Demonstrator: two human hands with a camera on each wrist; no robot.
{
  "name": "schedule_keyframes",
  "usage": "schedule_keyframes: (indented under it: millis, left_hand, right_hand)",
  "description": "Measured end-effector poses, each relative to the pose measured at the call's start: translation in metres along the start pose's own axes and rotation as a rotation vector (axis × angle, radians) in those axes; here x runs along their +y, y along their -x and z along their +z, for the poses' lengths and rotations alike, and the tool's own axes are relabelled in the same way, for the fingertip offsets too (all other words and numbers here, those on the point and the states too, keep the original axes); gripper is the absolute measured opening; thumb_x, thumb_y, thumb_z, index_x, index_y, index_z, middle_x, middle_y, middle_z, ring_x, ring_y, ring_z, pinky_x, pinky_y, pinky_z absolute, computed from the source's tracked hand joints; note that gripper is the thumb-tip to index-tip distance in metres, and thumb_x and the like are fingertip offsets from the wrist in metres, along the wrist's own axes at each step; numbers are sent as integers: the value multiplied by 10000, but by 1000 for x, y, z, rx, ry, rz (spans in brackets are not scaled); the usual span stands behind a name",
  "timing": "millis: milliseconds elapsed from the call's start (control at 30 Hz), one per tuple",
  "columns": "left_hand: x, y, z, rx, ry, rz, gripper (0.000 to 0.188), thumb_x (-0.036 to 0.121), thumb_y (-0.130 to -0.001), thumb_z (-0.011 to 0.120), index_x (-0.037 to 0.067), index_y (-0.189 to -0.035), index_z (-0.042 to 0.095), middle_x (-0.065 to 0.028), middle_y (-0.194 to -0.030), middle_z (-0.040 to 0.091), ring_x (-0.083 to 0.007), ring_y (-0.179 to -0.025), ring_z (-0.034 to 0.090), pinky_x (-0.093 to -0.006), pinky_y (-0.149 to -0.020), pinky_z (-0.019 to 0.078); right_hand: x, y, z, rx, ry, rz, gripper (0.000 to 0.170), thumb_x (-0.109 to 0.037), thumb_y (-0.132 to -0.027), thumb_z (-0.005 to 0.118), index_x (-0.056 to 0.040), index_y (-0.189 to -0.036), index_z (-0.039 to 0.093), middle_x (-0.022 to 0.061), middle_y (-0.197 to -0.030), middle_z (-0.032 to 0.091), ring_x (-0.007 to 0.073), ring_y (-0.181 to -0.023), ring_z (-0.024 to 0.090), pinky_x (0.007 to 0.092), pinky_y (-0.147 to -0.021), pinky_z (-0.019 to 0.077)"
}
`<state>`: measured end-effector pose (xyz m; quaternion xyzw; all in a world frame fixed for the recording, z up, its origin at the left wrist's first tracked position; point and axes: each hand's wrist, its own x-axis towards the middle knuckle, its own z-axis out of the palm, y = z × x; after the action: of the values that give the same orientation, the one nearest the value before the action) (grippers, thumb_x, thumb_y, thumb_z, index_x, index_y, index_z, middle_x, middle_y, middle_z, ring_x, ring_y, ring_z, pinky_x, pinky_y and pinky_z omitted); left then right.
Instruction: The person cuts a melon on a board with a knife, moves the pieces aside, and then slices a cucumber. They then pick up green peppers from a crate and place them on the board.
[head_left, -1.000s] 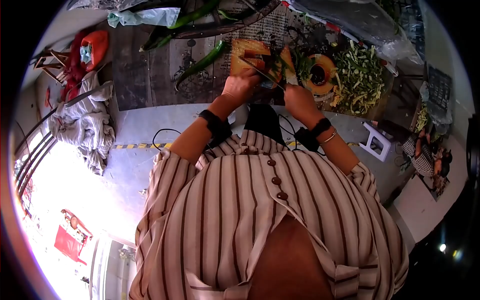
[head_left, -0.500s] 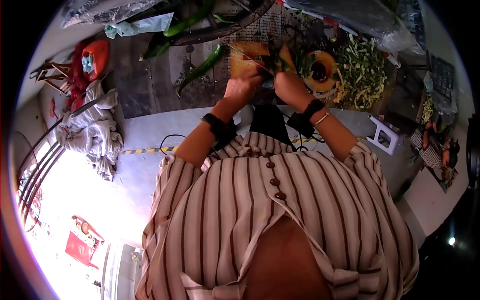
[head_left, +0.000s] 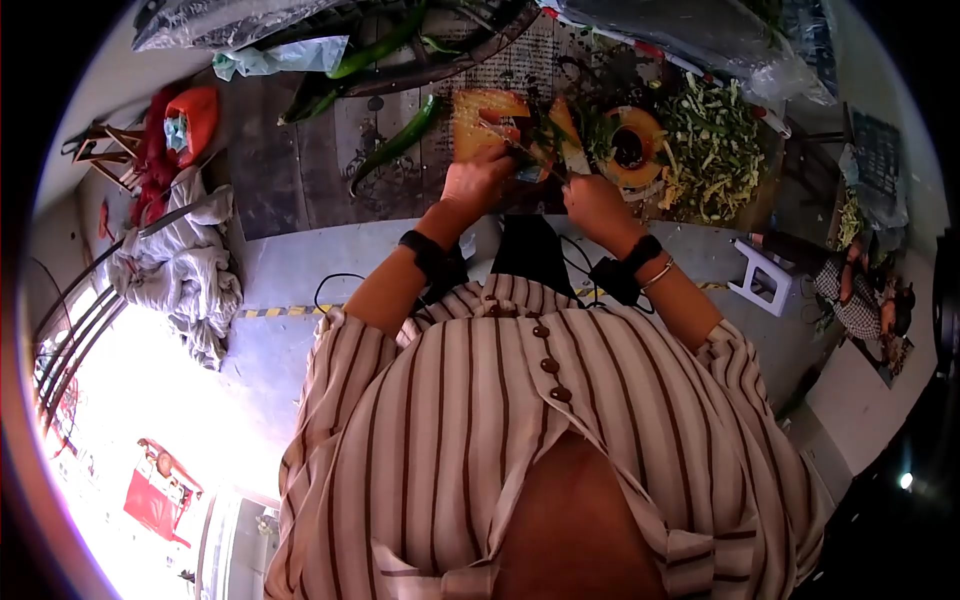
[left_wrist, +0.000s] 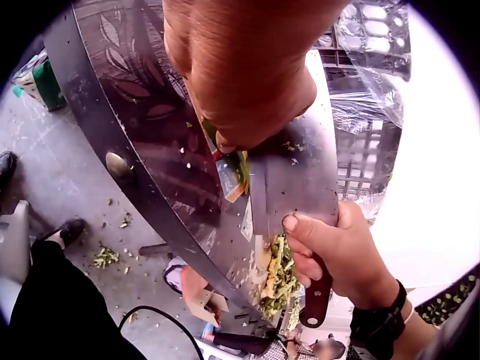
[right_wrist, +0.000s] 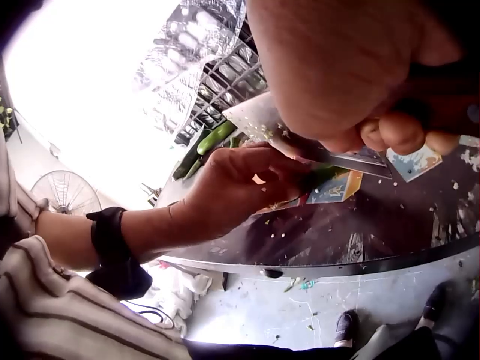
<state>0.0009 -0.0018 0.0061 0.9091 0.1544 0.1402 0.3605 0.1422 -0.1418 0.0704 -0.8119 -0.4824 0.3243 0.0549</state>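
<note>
In the head view both hands meet over the patterned table (head_left: 300,180). My right hand (head_left: 598,208) grips the dark handle of a cleaver (left_wrist: 296,176), its broad blade dotted with green bits. In the right wrist view my left hand (right_wrist: 240,180), fingers curled, holds a green pepper (right_wrist: 326,177) beside the blade; most of it is hidden by the fingers. A long green pepper (head_left: 395,148) lies to the left of the hands. A pile of chopped green and pale yellow strips (head_left: 715,150) spreads to the right of my right hand.
A dark tray (head_left: 465,62) with more long green peppers sits at the back. Clear plastic (head_left: 700,40) lies along the far right. On the floor are a white stool (head_left: 765,278) and a cable (head_left: 330,285). Grey cloth (head_left: 180,260) hangs at left.
My right hand went left, close against the left hand, then back to the right with the cleaver. The left hand stays near the same spot.
</note>
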Motion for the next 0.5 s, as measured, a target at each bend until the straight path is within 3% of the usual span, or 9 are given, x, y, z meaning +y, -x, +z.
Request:
schedule_keyframes:
  millis: [500]
  left_hand:
    - [-4, 2, 6, -98, -31, -59, 235, 206, -705, 637, 165, -935, 614, -3, -930, 560, -225, -829, 577, -345, -614, 490]
  right_hand:
    - [-2, -5, 1, -26, 54, 13, 113, -54, -738, 475, 22, -703, 550, 226, -698, 574, 387, -662, 568, 465, -613, 457]
